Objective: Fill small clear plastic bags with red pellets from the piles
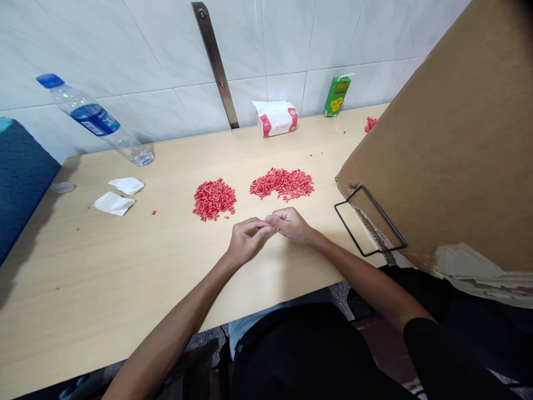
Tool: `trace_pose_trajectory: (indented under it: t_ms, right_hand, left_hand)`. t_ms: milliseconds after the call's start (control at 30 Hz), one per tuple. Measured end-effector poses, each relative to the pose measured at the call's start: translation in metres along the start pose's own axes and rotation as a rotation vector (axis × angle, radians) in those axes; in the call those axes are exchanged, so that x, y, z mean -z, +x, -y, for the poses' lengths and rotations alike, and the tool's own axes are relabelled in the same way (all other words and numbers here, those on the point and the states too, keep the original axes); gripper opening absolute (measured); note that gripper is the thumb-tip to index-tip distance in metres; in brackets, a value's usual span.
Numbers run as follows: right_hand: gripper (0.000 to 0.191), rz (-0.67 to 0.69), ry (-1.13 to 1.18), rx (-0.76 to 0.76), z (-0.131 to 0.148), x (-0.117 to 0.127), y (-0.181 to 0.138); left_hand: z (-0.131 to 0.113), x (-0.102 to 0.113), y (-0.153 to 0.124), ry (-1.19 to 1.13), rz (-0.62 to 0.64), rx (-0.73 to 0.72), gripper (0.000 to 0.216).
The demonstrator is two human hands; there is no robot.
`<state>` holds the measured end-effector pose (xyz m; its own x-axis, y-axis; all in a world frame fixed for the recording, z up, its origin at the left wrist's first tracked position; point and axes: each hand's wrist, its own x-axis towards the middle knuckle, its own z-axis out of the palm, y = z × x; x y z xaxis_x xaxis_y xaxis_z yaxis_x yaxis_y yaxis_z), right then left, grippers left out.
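Observation:
My left hand [245, 238] and my right hand [291, 225] meet over the table [166, 278], with the fingertips of both pinched together. A speck of red shows at the right fingertips, apparently a small red piece like those in the piles; the fingers cover most of it. What the left fingertips pinch is hidden. Just beyond the hands lies a wide pile of small red cylindrical pieces [285, 183]. A rounder pile of the same red pieces [213, 200] sits to the left of it.
A leaning water bottle [97, 119], folded tissues [114, 204] and a blue block-like object [20, 178] are at left. Against the wall stand a tissue pack [277, 119] and a green drink carton [337, 97]. Cardboard [449, 139] with a black wire frame [370, 222] bounds the right.

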<state>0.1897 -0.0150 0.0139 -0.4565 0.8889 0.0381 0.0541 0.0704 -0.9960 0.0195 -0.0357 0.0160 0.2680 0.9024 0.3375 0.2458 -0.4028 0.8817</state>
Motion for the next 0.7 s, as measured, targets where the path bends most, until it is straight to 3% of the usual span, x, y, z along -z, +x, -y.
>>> trace_pose_trajectory:
  t_ms: [700]
  right_hand:
    - [0.051,-0.013,-0.009,0.008,-0.0084,-0.0034,0.0005]
  left_hand:
    - [-0.0009,-0.0024,-0.0006,-0.211,-0.003,0.2,0.01]
